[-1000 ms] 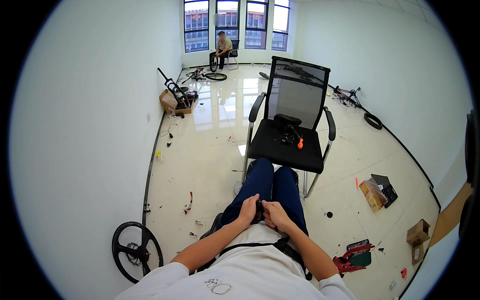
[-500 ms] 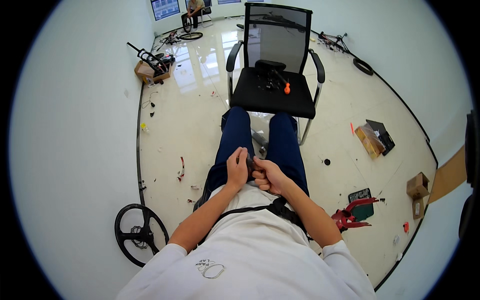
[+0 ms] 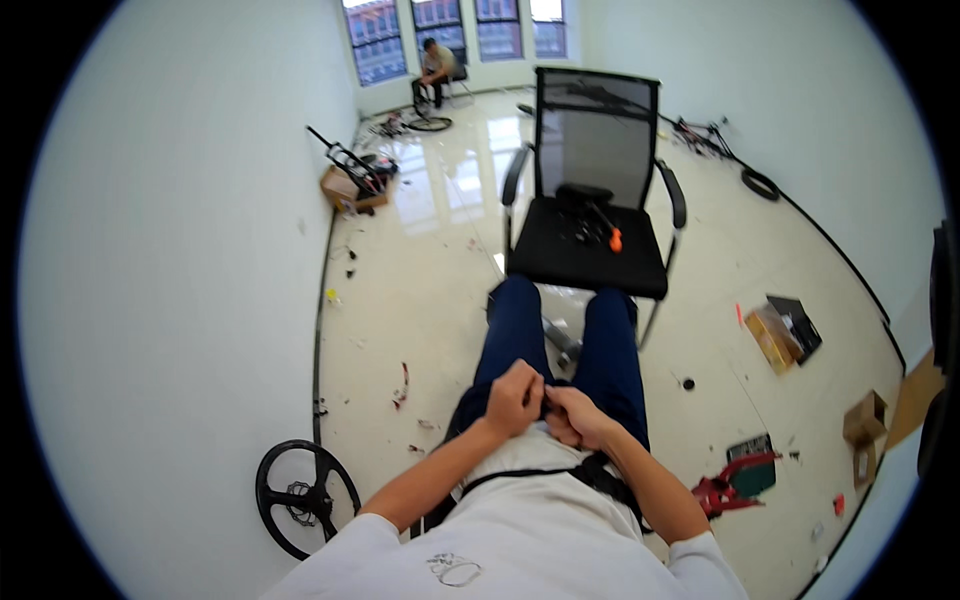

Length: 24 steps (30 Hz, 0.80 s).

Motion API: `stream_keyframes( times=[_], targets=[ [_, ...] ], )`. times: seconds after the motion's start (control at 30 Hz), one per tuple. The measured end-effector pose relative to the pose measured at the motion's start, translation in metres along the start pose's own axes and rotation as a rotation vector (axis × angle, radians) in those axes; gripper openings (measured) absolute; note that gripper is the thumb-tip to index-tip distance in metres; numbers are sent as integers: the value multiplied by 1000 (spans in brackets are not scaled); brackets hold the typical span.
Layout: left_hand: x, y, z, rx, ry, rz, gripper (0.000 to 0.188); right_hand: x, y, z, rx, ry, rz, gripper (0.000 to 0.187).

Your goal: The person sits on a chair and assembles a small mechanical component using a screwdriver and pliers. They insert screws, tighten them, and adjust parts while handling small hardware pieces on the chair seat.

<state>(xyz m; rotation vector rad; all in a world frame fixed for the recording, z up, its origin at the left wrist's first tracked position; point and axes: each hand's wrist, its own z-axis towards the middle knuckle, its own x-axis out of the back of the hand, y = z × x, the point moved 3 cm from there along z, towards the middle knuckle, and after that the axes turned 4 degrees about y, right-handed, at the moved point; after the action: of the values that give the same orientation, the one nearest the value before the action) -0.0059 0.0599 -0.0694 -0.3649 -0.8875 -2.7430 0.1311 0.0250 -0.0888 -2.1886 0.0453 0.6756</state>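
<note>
A small dark object, too hidden to identify, is pinched between the closed left hand (image 3: pixel 514 397) and closed right hand (image 3: pixel 576 415) at the lap, so progress cannot be judged, while the black mesh-backed office chair (image 3: pixel 590 205) is left untouched.

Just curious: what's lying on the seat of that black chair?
On the chair seat lie dark parts and a tool with an orange handle. Anything beneath them is hidden.

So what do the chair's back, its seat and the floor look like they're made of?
The chair's back looks like thin black mesh, since the wall shows faintly through it. Its seat looks like matte black padded fabric. The floor looks like glossy pale tile or polished stone, mirroring the windows.
</note>
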Motion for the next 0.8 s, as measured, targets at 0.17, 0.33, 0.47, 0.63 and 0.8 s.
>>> stream_keyframes(
  times=[0.17,0.33,0.47,0.63,0.8],
  targets=[
    [1,-2,-1,138,43,-50,16,-10,-7,-2,84,88,-85,28],
    [-12,-17,-2,411,115,-59,22,-2,-13,14,252,286,-219,27],
    [-14,-33,3,397,181,45,28,19,-7,55,577,459,-598,35],
    [-12,-50,3,438,239,128,28,1,-9,59,386,517,-318,38],
    [-20,-54,6,335,269,103,27,7,-6,60,408,655,-384,45]
  ],
)
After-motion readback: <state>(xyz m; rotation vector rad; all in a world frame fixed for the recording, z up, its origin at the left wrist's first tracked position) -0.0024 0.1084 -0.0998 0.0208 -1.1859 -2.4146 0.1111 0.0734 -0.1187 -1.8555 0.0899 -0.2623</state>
